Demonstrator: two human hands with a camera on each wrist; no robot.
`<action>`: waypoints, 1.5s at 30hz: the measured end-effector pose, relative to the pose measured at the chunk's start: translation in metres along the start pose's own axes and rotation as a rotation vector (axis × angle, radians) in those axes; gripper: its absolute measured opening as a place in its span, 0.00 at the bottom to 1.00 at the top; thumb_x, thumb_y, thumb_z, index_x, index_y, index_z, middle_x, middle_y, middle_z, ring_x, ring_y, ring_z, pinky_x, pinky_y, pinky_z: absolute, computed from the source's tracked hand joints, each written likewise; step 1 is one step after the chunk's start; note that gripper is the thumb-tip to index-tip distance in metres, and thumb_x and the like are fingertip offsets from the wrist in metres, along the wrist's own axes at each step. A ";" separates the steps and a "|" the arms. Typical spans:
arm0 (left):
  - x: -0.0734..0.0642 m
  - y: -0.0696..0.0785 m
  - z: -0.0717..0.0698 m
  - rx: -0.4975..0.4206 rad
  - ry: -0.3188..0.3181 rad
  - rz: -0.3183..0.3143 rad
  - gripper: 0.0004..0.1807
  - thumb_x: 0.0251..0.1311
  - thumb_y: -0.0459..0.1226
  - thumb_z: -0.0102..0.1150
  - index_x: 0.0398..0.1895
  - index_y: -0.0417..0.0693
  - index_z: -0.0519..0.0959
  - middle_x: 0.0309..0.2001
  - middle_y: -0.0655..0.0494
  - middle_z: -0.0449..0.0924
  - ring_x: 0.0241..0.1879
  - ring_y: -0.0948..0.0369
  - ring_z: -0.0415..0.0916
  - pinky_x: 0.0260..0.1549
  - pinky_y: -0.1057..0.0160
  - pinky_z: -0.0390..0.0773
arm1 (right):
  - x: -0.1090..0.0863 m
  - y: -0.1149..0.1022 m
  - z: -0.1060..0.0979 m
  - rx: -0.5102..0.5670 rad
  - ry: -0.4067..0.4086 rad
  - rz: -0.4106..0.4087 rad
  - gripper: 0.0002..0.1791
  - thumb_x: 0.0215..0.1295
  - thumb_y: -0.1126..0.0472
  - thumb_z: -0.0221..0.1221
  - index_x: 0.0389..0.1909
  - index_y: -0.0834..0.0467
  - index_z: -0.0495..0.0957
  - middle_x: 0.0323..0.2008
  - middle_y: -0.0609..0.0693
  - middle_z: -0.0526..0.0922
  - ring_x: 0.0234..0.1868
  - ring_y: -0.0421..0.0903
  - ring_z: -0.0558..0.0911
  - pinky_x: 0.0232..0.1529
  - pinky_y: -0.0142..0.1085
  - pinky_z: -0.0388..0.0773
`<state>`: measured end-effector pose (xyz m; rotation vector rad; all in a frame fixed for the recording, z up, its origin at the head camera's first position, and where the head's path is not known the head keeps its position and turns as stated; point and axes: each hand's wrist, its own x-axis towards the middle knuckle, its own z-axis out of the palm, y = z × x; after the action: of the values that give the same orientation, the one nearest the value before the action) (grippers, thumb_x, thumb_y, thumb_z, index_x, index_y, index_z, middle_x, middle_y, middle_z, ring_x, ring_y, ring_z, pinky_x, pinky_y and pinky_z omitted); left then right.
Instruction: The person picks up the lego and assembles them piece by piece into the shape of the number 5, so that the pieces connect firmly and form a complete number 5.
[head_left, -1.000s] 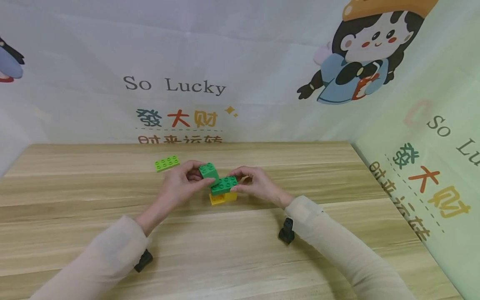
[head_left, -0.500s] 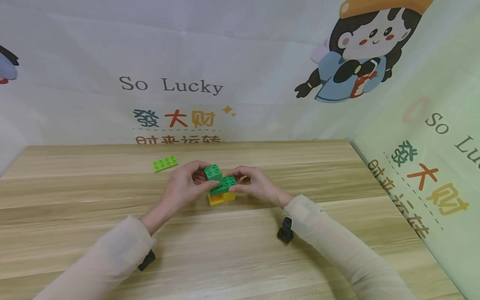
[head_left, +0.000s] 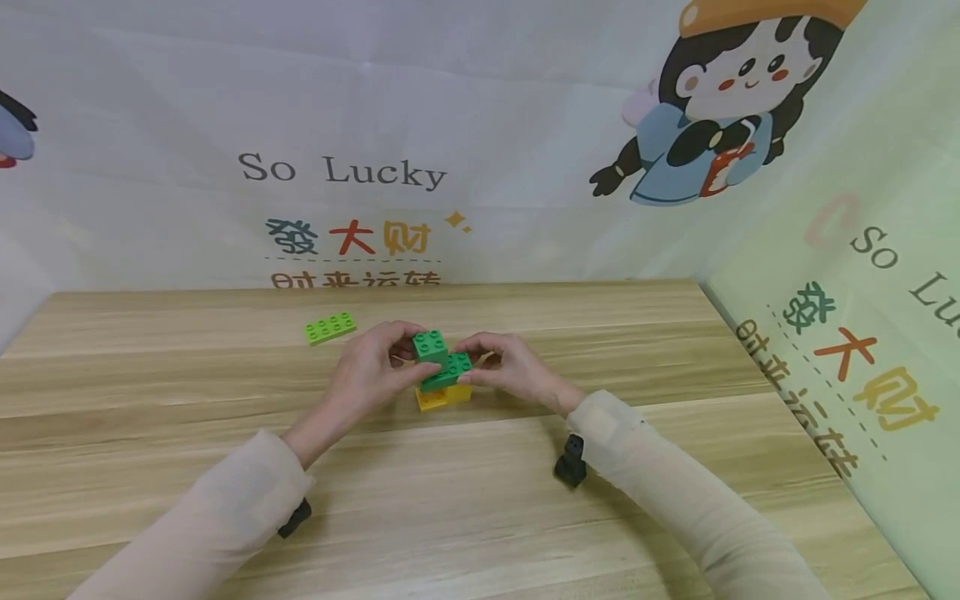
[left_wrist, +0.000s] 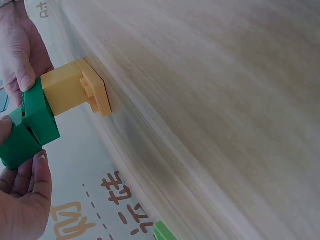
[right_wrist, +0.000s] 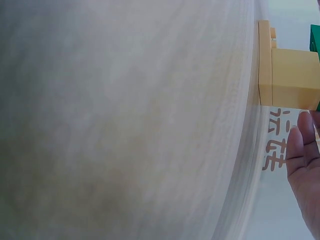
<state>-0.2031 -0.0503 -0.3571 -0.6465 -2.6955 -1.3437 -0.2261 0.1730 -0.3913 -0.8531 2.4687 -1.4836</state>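
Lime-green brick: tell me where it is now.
In the head view, the lime-green brick lies on the table, beyond and left of the left hand, below the backdrop's lettering.

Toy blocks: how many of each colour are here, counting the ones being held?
Darker green: 2, a small block on top and a longer block under it
Yellow: 2, a cube-like block and the flat base beneath it
Lime green: 1, a flat piece lying apart
Total: 5
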 end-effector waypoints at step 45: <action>0.000 0.008 -0.003 0.177 -0.011 0.079 0.20 0.47 0.40 0.72 0.44 0.44 0.80 0.38 0.52 0.81 0.34 0.58 0.76 0.30 0.66 0.73 | 0.000 -0.001 0.000 -0.013 0.015 -0.015 0.18 0.56 0.67 0.65 0.48 0.66 0.77 0.42 0.58 0.81 0.39 0.41 0.77 0.41 0.39 0.80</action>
<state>-0.2005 -0.0480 -0.3496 -0.7342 -2.7249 -1.0712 -0.2253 0.1728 -0.3909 -0.8673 2.4905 -1.4860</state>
